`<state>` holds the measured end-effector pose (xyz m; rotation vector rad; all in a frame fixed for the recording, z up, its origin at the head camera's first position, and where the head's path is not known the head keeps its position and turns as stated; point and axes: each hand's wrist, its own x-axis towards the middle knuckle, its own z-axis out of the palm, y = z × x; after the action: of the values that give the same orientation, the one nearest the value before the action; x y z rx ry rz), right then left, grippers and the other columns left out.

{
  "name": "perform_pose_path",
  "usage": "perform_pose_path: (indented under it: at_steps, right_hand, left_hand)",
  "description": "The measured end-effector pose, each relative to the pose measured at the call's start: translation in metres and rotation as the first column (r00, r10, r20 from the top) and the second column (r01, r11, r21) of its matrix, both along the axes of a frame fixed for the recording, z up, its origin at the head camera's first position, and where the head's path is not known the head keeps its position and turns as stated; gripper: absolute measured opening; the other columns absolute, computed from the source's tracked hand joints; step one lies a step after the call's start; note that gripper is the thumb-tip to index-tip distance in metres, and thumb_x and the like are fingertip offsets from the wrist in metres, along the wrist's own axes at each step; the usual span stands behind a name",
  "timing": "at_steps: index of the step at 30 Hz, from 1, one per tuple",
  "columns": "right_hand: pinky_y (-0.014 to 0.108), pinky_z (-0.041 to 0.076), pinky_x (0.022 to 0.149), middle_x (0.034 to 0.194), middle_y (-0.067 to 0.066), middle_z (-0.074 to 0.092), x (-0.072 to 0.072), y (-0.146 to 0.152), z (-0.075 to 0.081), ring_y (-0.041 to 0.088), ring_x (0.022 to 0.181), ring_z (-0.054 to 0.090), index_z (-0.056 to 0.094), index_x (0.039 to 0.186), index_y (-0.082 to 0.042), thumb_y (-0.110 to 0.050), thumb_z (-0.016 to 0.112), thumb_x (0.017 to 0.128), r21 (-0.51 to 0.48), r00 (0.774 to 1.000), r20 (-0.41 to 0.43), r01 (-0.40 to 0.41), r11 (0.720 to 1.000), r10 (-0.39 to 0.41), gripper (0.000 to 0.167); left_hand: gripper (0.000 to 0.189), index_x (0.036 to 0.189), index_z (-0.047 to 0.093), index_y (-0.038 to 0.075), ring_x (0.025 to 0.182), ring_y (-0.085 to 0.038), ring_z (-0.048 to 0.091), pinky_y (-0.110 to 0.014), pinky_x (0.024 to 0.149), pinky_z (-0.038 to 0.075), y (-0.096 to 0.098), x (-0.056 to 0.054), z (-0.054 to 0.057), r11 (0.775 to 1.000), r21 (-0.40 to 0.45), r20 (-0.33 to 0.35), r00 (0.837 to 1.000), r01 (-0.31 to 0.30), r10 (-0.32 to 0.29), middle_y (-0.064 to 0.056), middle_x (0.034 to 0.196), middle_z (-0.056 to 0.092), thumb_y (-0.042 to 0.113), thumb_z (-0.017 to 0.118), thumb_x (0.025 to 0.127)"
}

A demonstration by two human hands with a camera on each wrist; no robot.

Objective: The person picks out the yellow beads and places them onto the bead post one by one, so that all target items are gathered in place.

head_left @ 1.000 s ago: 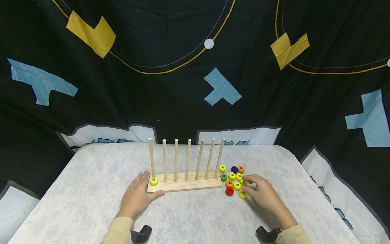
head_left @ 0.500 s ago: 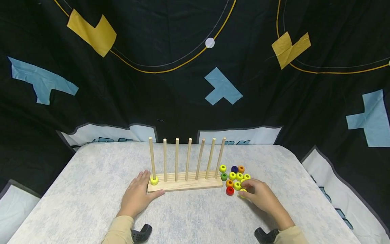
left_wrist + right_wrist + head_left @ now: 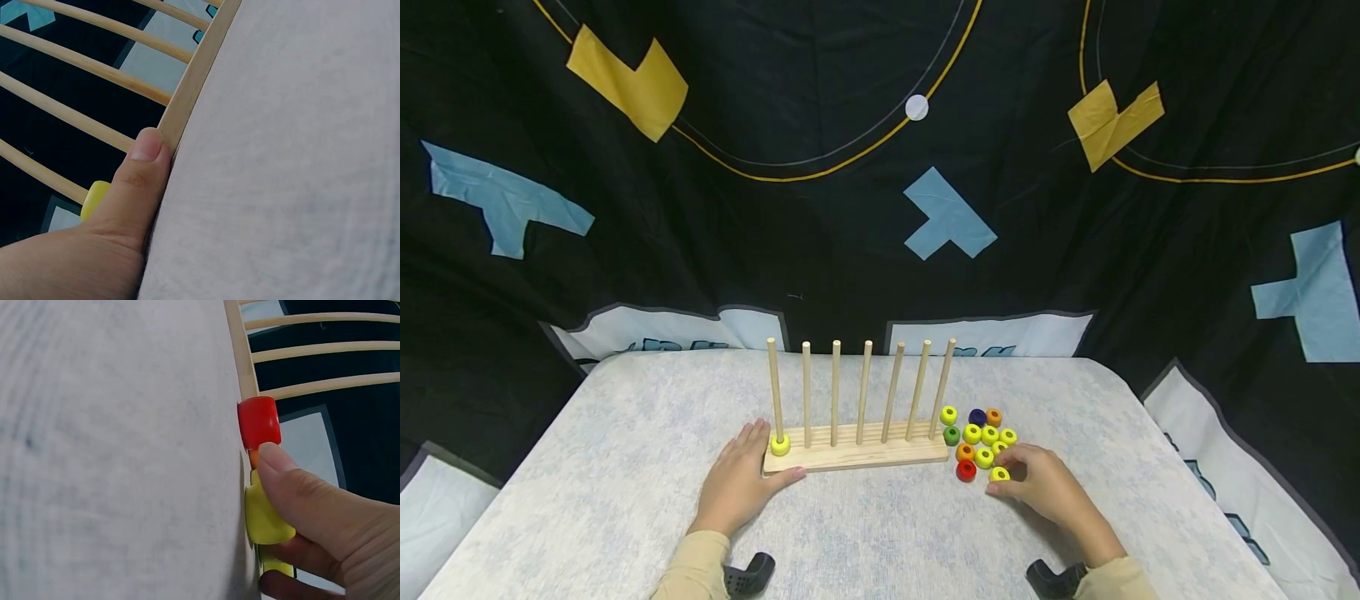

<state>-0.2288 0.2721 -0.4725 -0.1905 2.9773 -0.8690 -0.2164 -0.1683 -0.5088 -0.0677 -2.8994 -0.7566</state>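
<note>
A wooden peg rack (image 3: pixel 857 454) with several upright pegs stands on the table; one yellow bead (image 3: pixel 780 446) sits at the foot of its leftmost peg. My left hand (image 3: pixel 736 483) rests against the rack's left end, fingers straight along the side and thumb (image 3: pixel 137 181) on the front edge. To the right of the rack, my right hand (image 3: pixel 1041 483) pinches a yellow bead (image 3: pixel 269 515) between thumb and fingers, at the near side of the loose beads. That bead appears to be still on the table.
Loose beads lie close together by the rack's right end: a red bead (image 3: pixel 966 471), a green bead (image 3: pixel 952 436), a dark blue bead (image 3: pixel 977 417), an orange bead (image 3: pixel 994 417) and several yellow ones. A black curtain (image 3: pixel 835 250) hangs behind the table.
My right hand has drawn back towards the near yellow bead, and its thumb and fingers have come to either side of it. My left hand and the rack have stayed put.
</note>
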Motion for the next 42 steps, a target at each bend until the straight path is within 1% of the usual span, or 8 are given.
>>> perform_pose_path:
  at_steps: [10,12,14,19,24,30,37,42]
  right_hand:
    - [0.051,0.052,0.099,0.104,-0.004,0.072,0.001,0.002,-0.001,0.02,0.106,0.065,0.076,0.1,-0.019,-0.034,0.088,0.073,0.008,1.0,0.0,-0.003,1.0,0.003,0.034]
    - [0.049,0.054,0.097,0.104,-0.004,0.072,0.0,0.003,0.0,0.018,0.105,0.065,0.075,0.101,-0.019,-0.032,0.087,0.074,0.0,1.0,-0.001,-0.004,1.0,0.004,0.032]
    - [0.041,0.057,0.089,0.102,-0.006,0.071,-0.002,0.004,0.001,0.015,0.097,0.064,0.075,0.102,-0.02,-0.031,0.087,0.075,-0.012,1.0,-0.002,-0.009,1.0,0.009,0.031]
    - [0.024,0.052,0.071,0.098,-0.007,0.069,-0.005,0.008,0.006,0.008,0.083,0.058,0.075,0.108,-0.016,-0.025,0.084,0.079,-0.051,0.994,-0.088,-0.064,0.997,0.06,0.032]
    - [0.027,0.053,0.073,0.104,-0.003,0.07,-0.008,0.009,0.013,0.011,0.087,0.059,0.073,0.115,-0.012,-0.023,0.08,0.084,-0.058,0.98,-0.177,-0.103,0.993,0.092,0.033]
    - [0.03,0.05,0.073,0.11,0.002,0.069,-0.018,0.008,0.029,0.018,0.093,0.058,0.071,0.119,-0.01,-0.024,0.076,0.089,-0.059,0.979,-0.192,-0.078,0.995,0.065,0.033]
    - [0.028,0.053,0.073,0.115,0.007,0.067,-0.033,0.006,0.054,0.022,0.097,0.06,0.067,0.124,-0.009,-0.028,0.07,0.094,-0.041,0.979,-0.197,-0.06,0.997,0.051,0.035]
    - [0.031,0.056,0.074,0.118,0.012,0.064,-0.046,0.0,0.073,0.027,0.1,0.06,0.064,0.128,-0.006,-0.027,0.066,0.097,-0.057,0.971,-0.237,-0.055,0.997,0.04,0.037]
  left_hand:
    - [0.114,0.15,0.032,-0.007,0.149,-0.044,0.024,-0.06,0.123,0.02,0.001,0.001,0.002,1.0,0.003,0.0,1.0,-0.001,0.001,-0.025,0.159,0.029,0.076,0.062,0.079]
    - [0.114,0.15,0.032,-0.007,0.149,-0.044,0.024,-0.06,0.123,0.02,0.001,0.001,0.002,1.0,0.003,0.001,1.0,0.001,-0.001,-0.025,0.159,0.029,0.075,0.062,0.079]
    - [0.114,0.151,0.032,-0.007,0.149,-0.044,0.023,-0.06,0.123,0.02,0.001,0.001,0.002,1.0,0.002,0.003,1.0,0.0,0.0,-0.024,0.16,0.029,0.076,0.062,0.079]
    - [0.115,0.151,0.032,-0.007,0.15,-0.043,0.023,-0.06,0.123,0.019,0.0,0.001,0.001,1.0,0.001,0.009,1.0,0.0,0.0,-0.024,0.16,0.028,0.077,0.061,0.078]
    - [0.115,0.151,0.032,-0.007,0.15,-0.043,0.023,-0.058,0.124,0.018,0.0,0.001,0.0,1.0,0.005,0.005,1.0,0.003,-0.003,-0.025,0.16,0.029,0.078,0.061,0.078]
    - [0.113,0.15,0.033,-0.008,0.149,-0.043,0.025,-0.058,0.124,0.019,0.0,0.0,0.0,1.0,0.002,-0.01,1.0,0.011,-0.011,-0.025,0.159,0.03,0.074,0.063,0.079]
    - [0.113,0.15,0.033,-0.008,0.149,-0.044,0.025,-0.058,0.124,0.019,0.0,0.0,0.0,1.0,0.001,-0.01,1.0,0.01,-0.01,-0.025,0.159,0.031,0.075,0.063,0.079]
    - [0.113,0.15,0.033,-0.008,0.149,-0.044,0.025,-0.058,0.124,0.02,0.0,0.0,0.0,1.0,-0.003,-0.008,1.0,0.006,-0.006,-0.025,0.159,0.031,0.075,0.063,0.079]
